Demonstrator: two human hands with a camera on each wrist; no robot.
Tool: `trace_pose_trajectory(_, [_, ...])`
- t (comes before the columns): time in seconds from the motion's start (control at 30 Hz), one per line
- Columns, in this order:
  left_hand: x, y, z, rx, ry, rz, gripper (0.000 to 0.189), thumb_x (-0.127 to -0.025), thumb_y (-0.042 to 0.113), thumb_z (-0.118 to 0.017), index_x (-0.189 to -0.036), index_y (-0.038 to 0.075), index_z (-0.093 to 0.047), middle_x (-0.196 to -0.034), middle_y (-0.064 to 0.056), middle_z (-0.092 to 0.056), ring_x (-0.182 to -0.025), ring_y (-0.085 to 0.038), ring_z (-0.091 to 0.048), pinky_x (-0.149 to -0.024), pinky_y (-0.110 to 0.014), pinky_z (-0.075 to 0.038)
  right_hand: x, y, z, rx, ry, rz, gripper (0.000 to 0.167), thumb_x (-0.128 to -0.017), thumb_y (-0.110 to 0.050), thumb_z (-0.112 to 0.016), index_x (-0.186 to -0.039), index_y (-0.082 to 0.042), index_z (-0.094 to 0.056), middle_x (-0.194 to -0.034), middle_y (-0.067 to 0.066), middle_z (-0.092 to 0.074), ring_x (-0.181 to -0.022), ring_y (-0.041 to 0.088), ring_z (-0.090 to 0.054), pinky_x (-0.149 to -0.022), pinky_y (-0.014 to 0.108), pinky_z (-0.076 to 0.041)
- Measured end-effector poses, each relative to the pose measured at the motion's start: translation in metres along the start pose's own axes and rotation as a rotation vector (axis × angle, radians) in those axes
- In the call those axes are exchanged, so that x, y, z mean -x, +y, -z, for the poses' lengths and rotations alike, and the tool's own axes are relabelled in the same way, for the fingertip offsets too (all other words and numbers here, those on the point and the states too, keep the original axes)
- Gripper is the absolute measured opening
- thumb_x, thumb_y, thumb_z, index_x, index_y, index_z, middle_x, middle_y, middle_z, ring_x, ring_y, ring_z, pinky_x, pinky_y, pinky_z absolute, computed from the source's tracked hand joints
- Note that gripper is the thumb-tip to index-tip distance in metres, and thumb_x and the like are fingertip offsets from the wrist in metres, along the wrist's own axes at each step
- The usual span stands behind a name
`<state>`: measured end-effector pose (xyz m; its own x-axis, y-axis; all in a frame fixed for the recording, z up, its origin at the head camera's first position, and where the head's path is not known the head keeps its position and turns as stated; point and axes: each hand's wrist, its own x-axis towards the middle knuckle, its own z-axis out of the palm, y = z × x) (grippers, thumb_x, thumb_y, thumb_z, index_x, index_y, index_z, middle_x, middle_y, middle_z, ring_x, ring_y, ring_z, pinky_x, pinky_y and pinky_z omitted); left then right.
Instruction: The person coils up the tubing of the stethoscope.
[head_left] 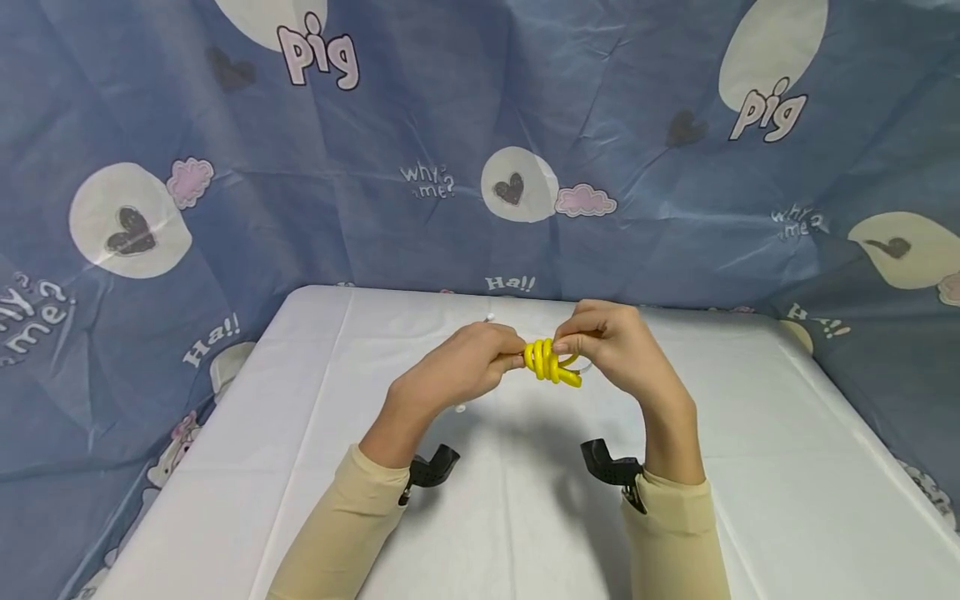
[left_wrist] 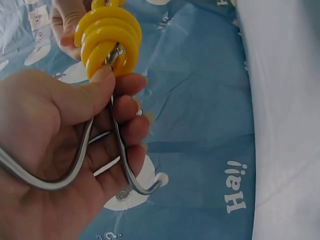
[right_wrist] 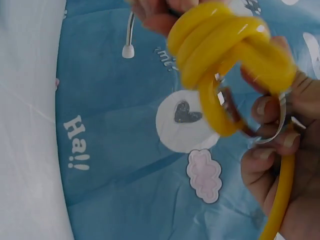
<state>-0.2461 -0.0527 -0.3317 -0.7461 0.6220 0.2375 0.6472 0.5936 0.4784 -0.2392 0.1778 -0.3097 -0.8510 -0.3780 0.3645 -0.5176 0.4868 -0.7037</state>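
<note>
A glossy yellow tube [head_left: 542, 359] is wound in several tight coils between the two hands, above the table. My left hand [left_wrist: 65, 115] pinches a bent metal hook [left_wrist: 120, 145] right below the coils, and its shiny rods run across the palm. One rod ends in a white rounded tip [left_wrist: 161, 179]. The metal enters the middle of the coils. My right hand [head_left: 609, 343] holds the yellow tube at the coils' other side, fingers curled. A length of tube [right_wrist: 285, 195] runs down along that palm. A thin clear loop [right_wrist: 280, 125] shows by the right fingertips.
A white-covered table [head_left: 780, 433] lies under both hands. Behind it hangs a blue printed cloth [head_left: 420, 100] with pale shapes and lettering. A black wrist mount [head_left: 435, 467] sits on the left wrist, another black mount [head_left: 611, 467] on the right.
</note>
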Motion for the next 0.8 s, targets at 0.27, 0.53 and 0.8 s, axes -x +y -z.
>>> trace_pose_trajectory(0.27, [-0.002, 0.004, -0.001, 0.035, -0.033, -0.089, 0.012, -0.099, 0.021, -0.061, -0.092, 0.023, -0.071, -0.087, 0.014, -0.065, -0.077, -0.008, -0.053, -0.076, -0.025, -0.048, 0.003, 0.011, 0.009, -0.160, -0.012, -0.002, 0.006, -0.082, -0.013, -0.081, -0.082, -0.007, -0.078, -0.078, 0.008, -0.059, -0.073, 0.020, -0.056, -0.060, 0.030, -0.054])
trace_pose_trajectory(0.53, [0.001, 0.007, -0.002, 0.083, -0.023, -0.153, 0.010, -0.098, 0.020, -0.063, -0.092, 0.024, -0.071, -0.086, 0.014, -0.063, -0.076, -0.006, -0.052, -0.077, -0.025, -0.047, 0.002, 0.021, 0.010, -0.288, -0.068, -0.031, 0.005, -0.083, -0.005, -0.078, -0.085, -0.001, -0.076, -0.080, 0.004, -0.065, -0.071, 0.015, -0.057, -0.058, 0.026, -0.050])
trace_pose_trajectory(0.8, [-0.002, 0.011, -0.001, 0.085, -0.004, -0.211, 0.011, -0.098, 0.018, -0.063, -0.094, 0.024, -0.071, -0.086, 0.015, -0.063, -0.077, -0.004, -0.053, -0.077, -0.024, -0.047, 0.003, 0.034, 0.013, -0.535, -0.102, 0.036, 0.007, -0.087, 0.005, -0.069, -0.086, -0.001, -0.074, -0.083, 0.004, -0.067, -0.072, 0.012, -0.061, -0.059, 0.023, -0.050])
